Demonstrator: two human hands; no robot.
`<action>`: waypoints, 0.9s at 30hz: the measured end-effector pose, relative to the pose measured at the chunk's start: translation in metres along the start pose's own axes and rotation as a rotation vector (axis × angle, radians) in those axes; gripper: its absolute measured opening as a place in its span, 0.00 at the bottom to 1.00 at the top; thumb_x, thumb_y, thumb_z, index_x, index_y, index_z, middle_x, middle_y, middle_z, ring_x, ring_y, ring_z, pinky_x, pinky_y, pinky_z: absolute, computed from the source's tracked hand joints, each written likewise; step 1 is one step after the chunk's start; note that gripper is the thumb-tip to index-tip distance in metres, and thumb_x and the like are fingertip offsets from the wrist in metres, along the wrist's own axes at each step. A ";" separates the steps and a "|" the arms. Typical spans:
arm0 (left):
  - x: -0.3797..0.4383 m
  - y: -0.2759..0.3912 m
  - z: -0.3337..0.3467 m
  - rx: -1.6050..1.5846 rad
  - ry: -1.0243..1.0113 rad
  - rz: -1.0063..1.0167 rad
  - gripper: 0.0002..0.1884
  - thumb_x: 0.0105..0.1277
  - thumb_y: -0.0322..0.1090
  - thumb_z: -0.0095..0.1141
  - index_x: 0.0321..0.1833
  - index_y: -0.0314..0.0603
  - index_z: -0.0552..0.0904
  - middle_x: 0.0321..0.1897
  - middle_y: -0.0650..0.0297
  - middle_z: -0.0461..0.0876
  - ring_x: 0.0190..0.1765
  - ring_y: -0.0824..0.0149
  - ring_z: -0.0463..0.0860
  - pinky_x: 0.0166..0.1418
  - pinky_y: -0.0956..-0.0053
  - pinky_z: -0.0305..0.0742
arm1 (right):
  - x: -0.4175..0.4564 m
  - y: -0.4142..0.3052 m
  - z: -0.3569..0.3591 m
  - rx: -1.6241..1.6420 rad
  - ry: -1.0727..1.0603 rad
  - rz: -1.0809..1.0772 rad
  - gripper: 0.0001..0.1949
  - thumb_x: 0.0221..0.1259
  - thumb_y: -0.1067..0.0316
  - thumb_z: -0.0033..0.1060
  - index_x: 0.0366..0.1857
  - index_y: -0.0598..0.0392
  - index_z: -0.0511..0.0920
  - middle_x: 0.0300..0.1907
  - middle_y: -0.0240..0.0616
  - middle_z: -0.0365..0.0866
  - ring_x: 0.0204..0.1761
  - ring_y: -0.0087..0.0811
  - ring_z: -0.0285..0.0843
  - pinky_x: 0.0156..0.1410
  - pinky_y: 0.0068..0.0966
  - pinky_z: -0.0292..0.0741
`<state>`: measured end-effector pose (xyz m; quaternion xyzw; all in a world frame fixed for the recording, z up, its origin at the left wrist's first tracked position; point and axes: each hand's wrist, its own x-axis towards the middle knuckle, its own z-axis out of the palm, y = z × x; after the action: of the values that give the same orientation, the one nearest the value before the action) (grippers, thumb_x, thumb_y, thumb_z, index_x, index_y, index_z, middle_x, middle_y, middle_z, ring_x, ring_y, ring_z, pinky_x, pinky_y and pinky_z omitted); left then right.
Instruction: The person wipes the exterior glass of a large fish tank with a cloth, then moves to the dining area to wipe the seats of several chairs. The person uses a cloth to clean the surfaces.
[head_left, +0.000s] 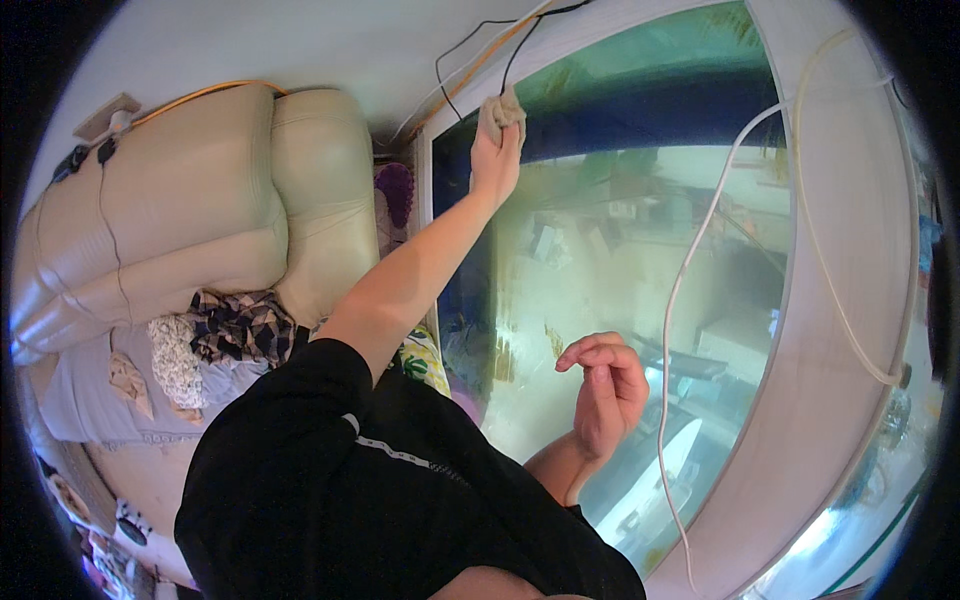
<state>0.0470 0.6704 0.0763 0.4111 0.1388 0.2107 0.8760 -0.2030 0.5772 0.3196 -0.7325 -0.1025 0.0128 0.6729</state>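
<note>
My left hand (496, 161) reaches out at arm's length to the far left corner of a large glass tank (600, 292), which looks like an aquarium. Bunched in its fingers is a beige cloth (504, 112), at the tank's pale rim (637, 30). Closer to my body, my right hand (609, 394) hovers over the glass with loosely bent fingers and nothing in it. Brown-green smears and reflections mark the glass. Across its right part hangs a white hose or cable (675, 289); which it is, I cannot tell.
Black, white and orange cables (480, 64) run past the far left corner. A clear hose (814, 247) lies along the broad pale right border. To the left stands a cream leather sofa (195, 172) with a checked cloth (244, 330) on it. A purple item (395, 191) sits in the gap.
</note>
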 end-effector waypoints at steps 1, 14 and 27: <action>-0.007 -0.001 -0.002 -0.148 -0.010 -0.008 0.17 0.73 0.39 0.53 0.61 0.43 0.73 0.53 0.62 0.79 0.52 0.67 0.78 0.57 0.72 0.72 | 0.000 0.002 0.002 -0.027 0.010 0.004 0.08 0.69 0.77 0.45 0.43 0.66 0.77 0.44 0.51 0.78 0.43 0.36 0.79 0.50 0.30 0.75; -0.036 0.188 0.144 0.045 -0.286 0.649 0.28 0.57 0.30 0.62 0.64 0.39 0.72 0.62 0.48 0.74 0.68 0.44 0.70 0.71 0.56 0.65 | 0.003 0.016 0.013 -0.294 -0.008 0.132 0.07 0.67 0.76 0.54 0.43 0.65 0.82 0.44 0.46 0.83 0.41 0.32 0.81 0.51 0.26 0.75; -0.038 -0.002 -0.018 0.248 -0.013 0.114 0.18 0.75 0.35 0.47 0.64 0.37 0.70 0.59 0.51 0.76 0.64 0.58 0.75 0.69 0.67 0.65 | 0.006 0.008 0.015 -0.231 -0.112 0.187 0.08 0.63 0.77 0.58 0.44 0.62 0.82 0.43 0.45 0.84 0.41 0.32 0.82 0.51 0.26 0.76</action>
<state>0.0066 0.6630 0.0659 0.5249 0.1345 0.2386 0.8059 -0.1986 0.5918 0.3105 -0.8094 -0.0718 0.1043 0.5734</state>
